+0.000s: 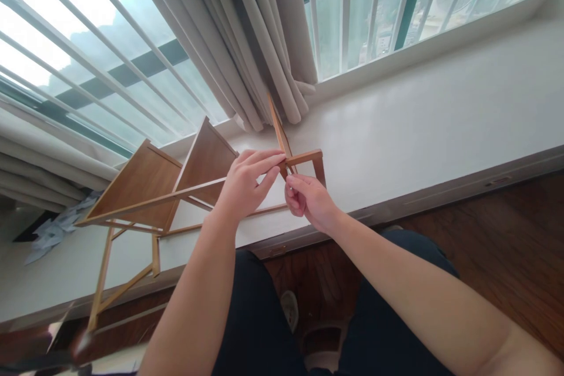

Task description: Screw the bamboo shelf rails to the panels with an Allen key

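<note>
A light-brown wooden rack (pixel 189 191) with slanted panels lies on its side across the white ledge. My left hand (pixel 247 182) is at the rack's right end, thumb and stretched fingers holding its long rail beside a joint. Against the underside of that joint, my right hand (pixel 311 197) pinches a small shiny metal piece (pixel 289 171), mostly covered by the fingertips; its exact kind cannot be made out. Just right of both hands, a short bent end (pixel 311 157) of the frame sticks out. Behind the fingertips a narrow panel (pixel 277 120) rises toward the curtain.
The white window ledge (pixel 418 111) runs along barred windows (pixel 365 12), with grey curtains (pixel 247 29) hanging behind the rack. Crumpled pale sheets (pixel 59 226) lie at the far left. Below are my legs (pixel 259 311) and the dark wooden floor (pixel 497 235).
</note>
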### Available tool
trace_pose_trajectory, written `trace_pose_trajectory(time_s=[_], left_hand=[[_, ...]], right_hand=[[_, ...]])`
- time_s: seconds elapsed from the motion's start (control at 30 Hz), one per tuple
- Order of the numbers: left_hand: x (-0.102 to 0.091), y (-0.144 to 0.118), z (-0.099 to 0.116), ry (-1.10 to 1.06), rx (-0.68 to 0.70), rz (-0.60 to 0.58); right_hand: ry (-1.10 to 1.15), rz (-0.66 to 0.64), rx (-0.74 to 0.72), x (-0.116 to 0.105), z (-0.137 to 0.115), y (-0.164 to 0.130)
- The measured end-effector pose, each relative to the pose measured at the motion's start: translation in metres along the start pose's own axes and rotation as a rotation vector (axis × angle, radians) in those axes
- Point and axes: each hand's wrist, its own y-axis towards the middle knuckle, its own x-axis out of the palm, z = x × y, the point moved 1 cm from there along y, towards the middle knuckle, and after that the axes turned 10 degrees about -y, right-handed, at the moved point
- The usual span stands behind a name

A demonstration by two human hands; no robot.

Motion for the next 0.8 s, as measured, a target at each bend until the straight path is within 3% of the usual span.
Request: trace_pose_trajectory(time_s=[0.2, 0.4, 0.6, 0.7, 0.8], left_hand=[[0.007, -0.006, 0.002, -0.023, -0.063, 0.085], [0.005, -0.001, 0.013, -0.025, -0.141, -0.007], [0.014, -0.007, 0.015, 0.009, -0.166, 0.022], [0.021, -0.014, 0.014, 0.031, -0.126, 0.104], [0.030, -0.023, 0.021, -0.080, -0.025, 0.301]], right_hand=[[0.016, -0.011, 0.005, 0.003, -0.004, -0.005], [0.011, -0.066, 0.053, -0.007, -0.008, -0.006], [0.001, -0.115, 0.066, -0.011, -0.012, -0.006], [-0.010, -0.124, 0.068, -0.010, -0.012, -0.006], [-0.032, -0.125, 0.062, -0.010, -0.010, -0.004]])
